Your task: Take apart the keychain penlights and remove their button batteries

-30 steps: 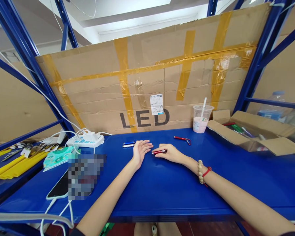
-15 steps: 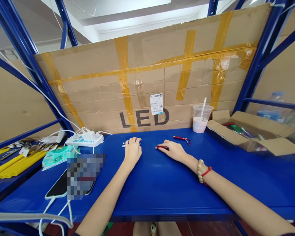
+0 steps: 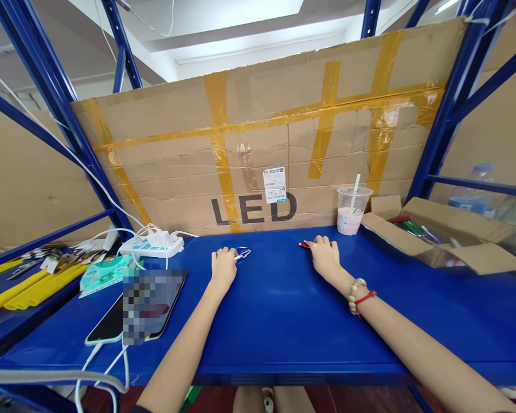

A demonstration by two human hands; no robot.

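Key relation: small stuff lies crosswise to the forearms, and each hand sits right over its own bit. Left hand (image 3: 223, 269) is on the blue clip (image 3: 241, 249) and silver clip (image 3: 238, 257); their looped ends poke out on its right side, pointing at the other hand. Their long axis runs roughly parallel to the back edge of the blue table (image 3: 269, 321). Left is clearly the nearer hand for that pair.

Right hand (image 3: 325, 254) mirrors it: red stick (image 3: 303, 245) shows only its end, sticking out left of the fingers, toward the table middle. Rest is under the hand, so length and exact angle are a guess; probably crosswise too.

Grip: fingers on both hands bent downward, not splayed wide. Can't tell if either is pinching or just resting on top; fingertips hidden.

Bare blue surface between the hands. Drink cup (image 3: 350, 221) is behind the right hand, to its right, apart from it.
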